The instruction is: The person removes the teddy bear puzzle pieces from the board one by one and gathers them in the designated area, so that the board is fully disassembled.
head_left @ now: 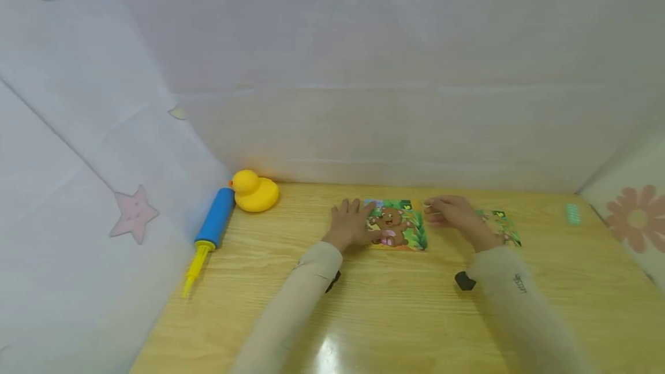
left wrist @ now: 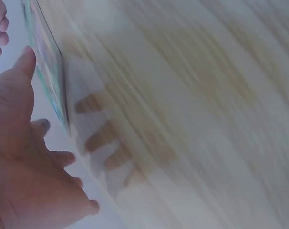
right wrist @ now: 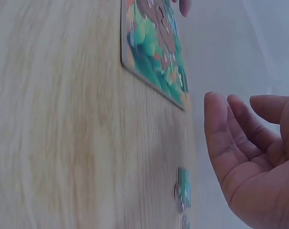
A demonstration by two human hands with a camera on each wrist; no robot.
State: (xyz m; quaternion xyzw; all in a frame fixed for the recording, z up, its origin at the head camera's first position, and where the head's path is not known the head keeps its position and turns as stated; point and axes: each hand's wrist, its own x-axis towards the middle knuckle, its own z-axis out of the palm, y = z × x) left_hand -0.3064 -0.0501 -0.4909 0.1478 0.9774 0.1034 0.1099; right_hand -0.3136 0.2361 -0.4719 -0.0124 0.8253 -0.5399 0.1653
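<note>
A flat bear picture board (head_left: 397,227) lies on the table, with a brown cartoon bear among green leaves. My left hand (head_left: 349,225) is at its left side, fingers spread and thumb reaching over the picture. In the left wrist view the left hand (left wrist: 35,143) has its fingers apart and holds nothing. Just off the board's right edge, my right hand (head_left: 452,215) hovers with loosely bent fingers. The right wrist view shows nothing between the fingers of the right hand (right wrist: 254,148). A second green picture (head_left: 501,227) is partly hidden behind the right hand.
At the left, a yellow rubber duck (head_left: 254,192) sits beside a blue and yellow hand pump (head_left: 215,218). A small pale green item (head_left: 573,214) lies at the far right. Printed cloth walls (head_left: 332,131) border the wooden table (head_left: 395,316) at back and sides.
</note>
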